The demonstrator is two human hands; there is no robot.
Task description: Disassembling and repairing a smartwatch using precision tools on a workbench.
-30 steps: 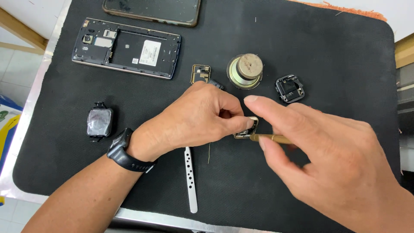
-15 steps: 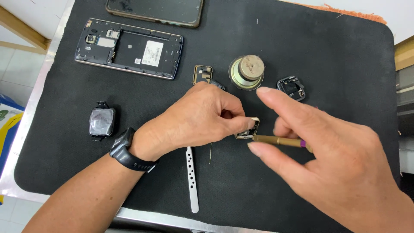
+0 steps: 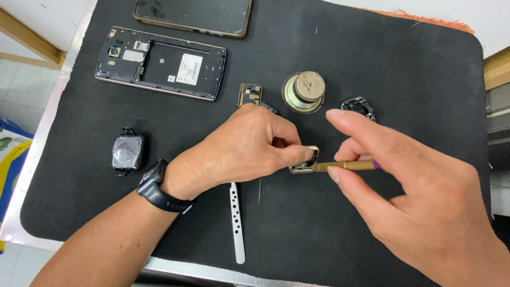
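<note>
My left hand (image 3: 241,146) rests on the black mat (image 3: 414,69) and pinches a small silver watch case (image 3: 305,161) between thumb and fingers. A black smartwatch sits on that wrist. My right hand (image 3: 419,196) holds a thin brass-coloured screwdriver (image 3: 345,166) between thumb and middle finger, with the index finger stretched out above it. The screwdriver's tip touches the right side of the watch case.
An opened phone body (image 3: 159,62) and a dark phone screen (image 3: 194,13) lie at the back left. Near the hands are a small gold frame (image 3: 250,94), a round speaker (image 3: 304,92), a black watch housing (image 3: 358,107), a wrapped watch (image 3: 127,151) and a white strap (image 3: 237,223).
My right hand has shifted slightly right and its index finger has lifted off the screwdriver. My left hand keeps its grip on the watch case.
</note>
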